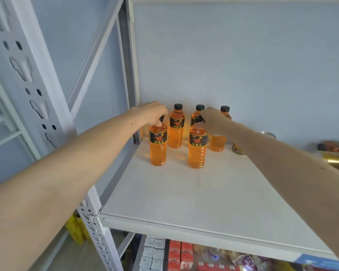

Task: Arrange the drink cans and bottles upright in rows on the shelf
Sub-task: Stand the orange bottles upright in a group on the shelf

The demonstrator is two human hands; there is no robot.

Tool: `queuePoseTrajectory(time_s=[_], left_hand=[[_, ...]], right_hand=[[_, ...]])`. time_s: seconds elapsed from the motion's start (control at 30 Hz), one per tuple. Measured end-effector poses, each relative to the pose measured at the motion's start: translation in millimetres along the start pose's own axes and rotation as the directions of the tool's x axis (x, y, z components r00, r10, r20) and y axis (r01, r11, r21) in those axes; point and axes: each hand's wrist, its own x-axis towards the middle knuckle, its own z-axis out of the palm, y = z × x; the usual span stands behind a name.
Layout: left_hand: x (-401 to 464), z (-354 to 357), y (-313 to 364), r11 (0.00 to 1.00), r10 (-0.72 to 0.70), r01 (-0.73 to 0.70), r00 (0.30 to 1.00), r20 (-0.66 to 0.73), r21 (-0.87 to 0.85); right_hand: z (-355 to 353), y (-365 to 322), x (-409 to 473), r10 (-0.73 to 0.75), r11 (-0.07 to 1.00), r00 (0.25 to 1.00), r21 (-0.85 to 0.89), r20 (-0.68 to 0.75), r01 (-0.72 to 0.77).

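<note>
Bottles of orange drink stand upright under both hands at the back of the white shelf [184, 192]. The left hand [155, 112] curls its fingers down over the cap of the front-left bottle [158, 145] and grips it by the neck; the right hand [211, 119] likewise pinches the cap end of the front-right bottle [197, 147]. Just beyond the hands, three more orange bottles stand along the wall: one [176, 128] between the two hands, one [199, 109] mostly hidden behind the right hand, and one [218, 141] past it. To do this step well, I would judge each held bottle should be set squarely in front of a back-row bottle, bases flat, and released only once steady, since a grip this high tips them easily. Beyond the right forearm stands a yellow can [238, 150], and further out to the right lie toppled cans and a bottle [335, 153], not yet arranged.
</note>
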Motion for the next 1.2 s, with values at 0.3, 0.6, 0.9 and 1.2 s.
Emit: queuePoseTrajectory(time_s=[0.3, 0.6, 0.9, 1.2], left_hand=[[19.0, -0.9, -19.9, 0.999, -0.043, 0.043, 0.999, 0.022, -0.001], [30.9, -4.8, -23.7, 0.999, -0.016, 0.014, 0.998, 0.068, 0.030], [33.1, -5.5, -25.0, 0.997, -0.056, 0.052, 0.995, 0.078, 0.057], [35.0, -7.4, -34.3, 0.997, -0.049, 0.043, 0.993, 0.105, 0.057]], right_hand=[[17.4, -21.0, 38.9, -0.030, 0.998, 1.000, 0.052, -0.003, 0.030], [23.9, -28.3, 55.6, -0.066, 0.998, 0.998, 0.002, -0.003, 0.066], [27.2, -27.7, 65.0, 0.000, 1.000, 1.000, 0.014, 0.012, 0.000], [32.2, -42.9, 71.6, -0.009, 0.999, 1.000, 0.050, 0.000, 0.009]])
